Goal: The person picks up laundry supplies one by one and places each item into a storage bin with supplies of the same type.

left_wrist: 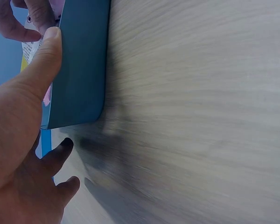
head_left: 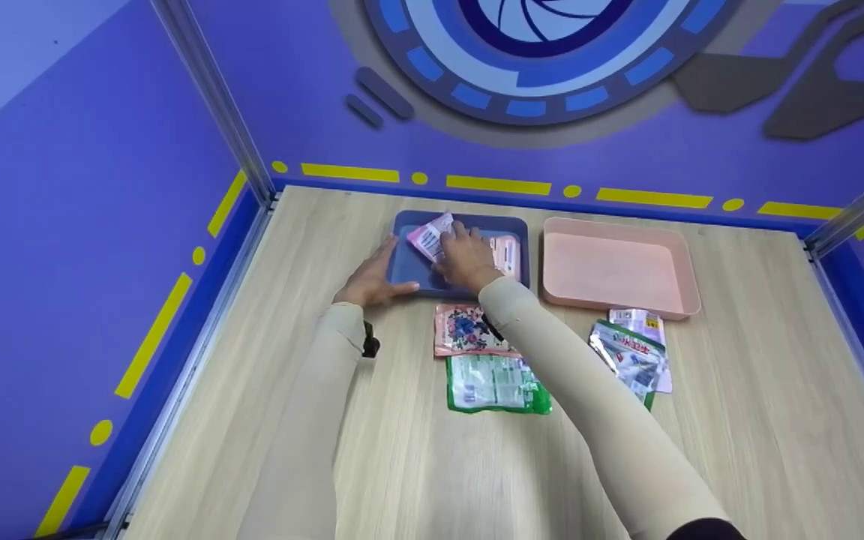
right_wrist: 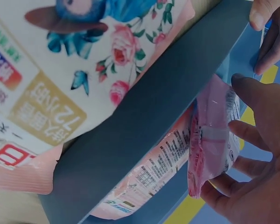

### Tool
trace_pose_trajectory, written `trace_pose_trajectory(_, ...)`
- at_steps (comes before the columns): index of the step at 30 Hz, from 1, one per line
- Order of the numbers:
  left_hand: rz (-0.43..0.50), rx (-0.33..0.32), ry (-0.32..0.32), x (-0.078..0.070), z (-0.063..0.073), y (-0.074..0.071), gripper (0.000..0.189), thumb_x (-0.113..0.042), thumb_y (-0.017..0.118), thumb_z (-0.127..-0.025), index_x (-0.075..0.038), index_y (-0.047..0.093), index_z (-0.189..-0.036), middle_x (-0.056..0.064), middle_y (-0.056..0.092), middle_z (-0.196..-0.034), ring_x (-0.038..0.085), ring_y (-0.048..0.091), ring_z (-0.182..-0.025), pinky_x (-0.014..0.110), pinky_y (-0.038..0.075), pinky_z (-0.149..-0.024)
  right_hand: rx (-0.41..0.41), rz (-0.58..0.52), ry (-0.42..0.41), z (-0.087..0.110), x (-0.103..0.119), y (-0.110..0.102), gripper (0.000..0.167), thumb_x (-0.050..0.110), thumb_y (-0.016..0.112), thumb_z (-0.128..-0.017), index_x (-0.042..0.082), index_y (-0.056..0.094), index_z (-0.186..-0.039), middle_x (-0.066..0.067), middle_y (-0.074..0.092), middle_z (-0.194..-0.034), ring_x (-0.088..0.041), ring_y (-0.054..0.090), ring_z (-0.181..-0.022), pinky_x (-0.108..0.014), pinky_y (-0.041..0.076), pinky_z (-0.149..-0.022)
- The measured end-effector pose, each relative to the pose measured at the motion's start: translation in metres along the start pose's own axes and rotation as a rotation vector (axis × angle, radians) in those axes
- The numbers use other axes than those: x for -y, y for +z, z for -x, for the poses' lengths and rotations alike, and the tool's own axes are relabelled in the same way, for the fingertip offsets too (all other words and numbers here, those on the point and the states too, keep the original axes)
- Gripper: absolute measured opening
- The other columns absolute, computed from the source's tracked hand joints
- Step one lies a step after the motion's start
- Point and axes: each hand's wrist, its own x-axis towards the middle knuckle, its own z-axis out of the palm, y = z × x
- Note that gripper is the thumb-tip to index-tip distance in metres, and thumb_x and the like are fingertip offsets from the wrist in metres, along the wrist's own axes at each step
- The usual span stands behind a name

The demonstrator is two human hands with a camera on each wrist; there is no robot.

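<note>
My right hand (head_left: 469, 259) holds a pink packet (head_left: 429, 237) over the blue tray (head_left: 406, 271). In the right wrist view that packet (right_wrist: 212, 133) stands tilted, with the fingers round its edge. A second pink packet (head_left: 507, 255) with printed text lies inside the tray, partly behind my right hand. My left hand (head_left: 370, 281) is at the tray's front left corner, fingers spread along the left side. Its thumb (left_wrist: 49, 53) lies extended at the tray's front rim in the left wrist view.
A pink tray (head_left: 616, 270) stands right of the blue one. In front of the blue tray lie a pink floral packet (head_left: 463, 330) and a green packet (head_left: 488, 386). A silver-green packet (head_left: 631, 356) overlaps a lilac packet (head_left: 640, 320) at right. Purple walls (head_left: 432, 142) border the table.
</note>
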Motion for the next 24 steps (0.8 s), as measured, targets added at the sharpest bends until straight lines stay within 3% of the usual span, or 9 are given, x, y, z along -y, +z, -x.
trace_pose_trajectory(12,0.003,-0.009,-0.01,0.0013,0.0015,0.0001,0.112,-0.042,0.081,-0.089,-0.016,0.005,-0.167,0.007,0.002,-0.174,0.03,0.008,-0.158,0.045,0.011,-0.127,0.033,-0.003,-0.037,0.0022,0.0004,-0.0022,0.046,0.034,0.069,-0.098,0.011,0.064,-0.137,-0.019,0.036,-0.162,-0.05,0.044,-0.135,-0.068,0.04,-0.107)
trace_pose_trajectory(18,-0.018,-0.006,0.019,0.0032,-0.0006,0.0008,0.11,-0.042,0.079,-0.089,-0.014,0.006,-0.166,0.008,0.003,-0.173,0.028,0.009,-0.158,0.043,0.013,-0.127,0.002,-0.002,-0.089,0.0045,-0.0001,-0.0038,0.037,0.028,0.07,-0.098,0.01,0.068,-0.13,-0.02,0.038,-0.161,-0.047,0.051,-0.128,-0.064,0.046,-0.102)
trace_pose_trajectory(24,-0.031,-0.001,0.018,0.0022,-0.0014,0.0006,0.11,-0.044,0.078,-0.09,-0.014,0.006,-0.166,0.008,0.003,-0.173,0.027,0.009,-0.158,0.041,0.013,-0.128,-0.008,-0.016,-0.097,0.0016,0.0003,-0.0039,0.044,0.022,0.07,-0.098,0.01,0.063,-0.139,-0.021,0.038,-0.161,-0.046,0.052,-0.129,-0.063,0.046,-0.105)
